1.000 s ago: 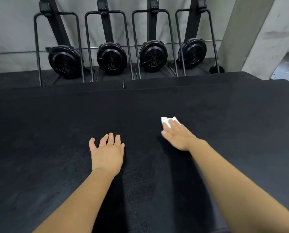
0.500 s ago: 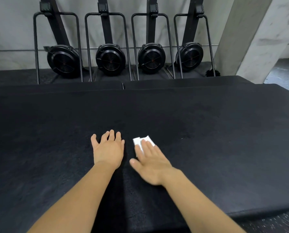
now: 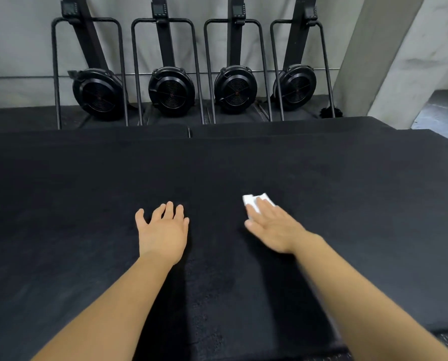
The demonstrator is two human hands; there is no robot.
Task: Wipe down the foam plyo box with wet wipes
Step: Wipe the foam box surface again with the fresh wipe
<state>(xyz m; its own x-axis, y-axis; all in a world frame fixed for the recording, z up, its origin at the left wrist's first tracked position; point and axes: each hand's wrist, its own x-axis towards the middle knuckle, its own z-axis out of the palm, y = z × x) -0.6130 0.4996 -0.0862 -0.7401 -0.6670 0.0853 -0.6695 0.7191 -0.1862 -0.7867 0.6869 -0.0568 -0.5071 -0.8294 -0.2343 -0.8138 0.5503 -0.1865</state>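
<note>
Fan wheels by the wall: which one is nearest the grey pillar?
The rightmost fan wheel of the four; it alone stands beside the pillar.

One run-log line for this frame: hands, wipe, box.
right hand: flat, pressing white wipe onto foam plyo box | left hand: palm flat on box, apart from wipe
</note>
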